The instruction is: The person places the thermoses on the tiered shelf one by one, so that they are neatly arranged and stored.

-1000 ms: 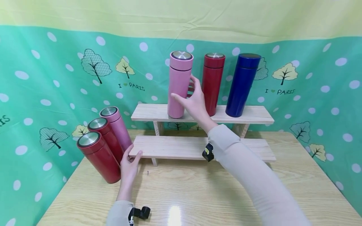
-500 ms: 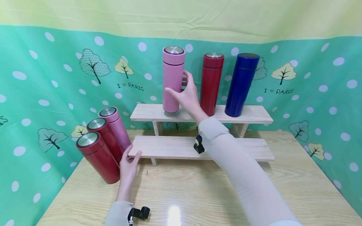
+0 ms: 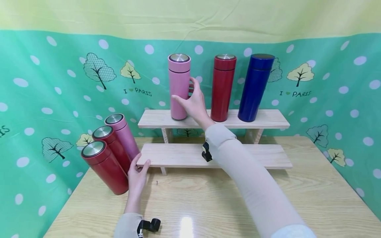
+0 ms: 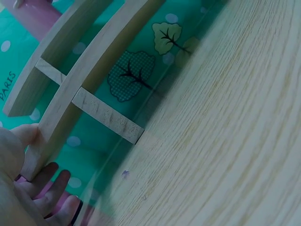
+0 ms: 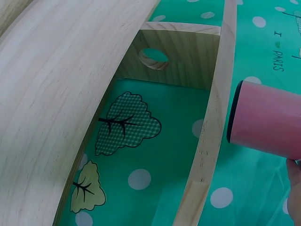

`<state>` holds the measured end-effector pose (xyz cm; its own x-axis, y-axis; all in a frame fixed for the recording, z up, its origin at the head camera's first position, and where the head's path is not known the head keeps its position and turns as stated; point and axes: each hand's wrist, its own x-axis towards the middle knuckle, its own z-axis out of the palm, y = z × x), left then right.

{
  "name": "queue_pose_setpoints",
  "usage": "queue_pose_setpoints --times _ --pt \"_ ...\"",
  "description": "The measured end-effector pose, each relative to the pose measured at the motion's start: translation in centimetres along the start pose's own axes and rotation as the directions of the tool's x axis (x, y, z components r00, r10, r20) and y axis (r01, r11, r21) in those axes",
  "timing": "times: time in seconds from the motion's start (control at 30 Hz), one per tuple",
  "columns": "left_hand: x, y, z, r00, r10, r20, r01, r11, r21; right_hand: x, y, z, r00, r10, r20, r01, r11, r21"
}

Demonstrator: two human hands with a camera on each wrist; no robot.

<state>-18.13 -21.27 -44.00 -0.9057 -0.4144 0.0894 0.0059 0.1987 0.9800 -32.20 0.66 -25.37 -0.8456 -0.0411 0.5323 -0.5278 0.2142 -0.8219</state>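
My right hand grips a pink thermos from its right side, thumb across the front. The thermos stands upright at the left part of the upper board of a two-tier wooden shelf; in the right wrist view its dark base is close by the board's edge. With thumb on top and fingers underneath, my left hand holds the left end of the lower board. In the left wrist view the fingers show below that board.
A red thermos and a blue one stand on the upper board, right of my right hand. Left of the shelf, two red thermoses and a pink one stand on the wooden table. A patterned cloth hangs behind.
My right hand has carried the pink thermos leftward over the upper board, away from the red one, and it now sits slightly lower than half a second ago. My left hand stays in place.
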Motion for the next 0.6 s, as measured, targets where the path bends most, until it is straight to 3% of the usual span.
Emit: queue_pose_setpoints --times 0.6 --pt "0.05 0.01 0.26 1.0 0.002 0.0 -0.002 1.0 -0.016 0.28 0.04 0.8 0.999 0.046 -0.015 -0.046 0.998 -0.038"
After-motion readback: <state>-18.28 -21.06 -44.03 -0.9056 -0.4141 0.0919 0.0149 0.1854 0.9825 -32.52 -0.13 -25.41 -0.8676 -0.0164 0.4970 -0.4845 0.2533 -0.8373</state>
